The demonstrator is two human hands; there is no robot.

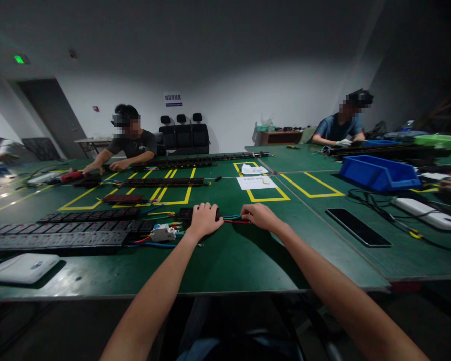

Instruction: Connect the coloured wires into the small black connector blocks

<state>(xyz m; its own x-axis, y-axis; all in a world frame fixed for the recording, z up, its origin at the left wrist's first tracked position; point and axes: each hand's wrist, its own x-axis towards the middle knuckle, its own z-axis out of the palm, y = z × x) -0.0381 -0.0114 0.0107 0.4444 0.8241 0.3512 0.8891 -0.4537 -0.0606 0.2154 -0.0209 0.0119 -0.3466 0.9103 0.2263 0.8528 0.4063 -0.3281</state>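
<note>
On the green table, my left hand [205, 219] is closed over a small black socket module [186, 214], its fingers wrapped on the far side. To its right, my right hand [261, 215] pinches the coloured wires [235, 219] that run out of the module, red and blue-green among them. Left of my left hand lies a white breaker [163, 232] with red and blue leads. Long black socket strips [60, 235] stretch beyond it to the left.
A white device [22, 267] sits at the front left. Rightward lie a phone [357, 227], a white power bank [430, 213] with black cables and a blue bin [379, 173]. Paper sheets [256, 182] rest ahead. Two people [133, 143] work across the table; others appear at both edges.
</note>
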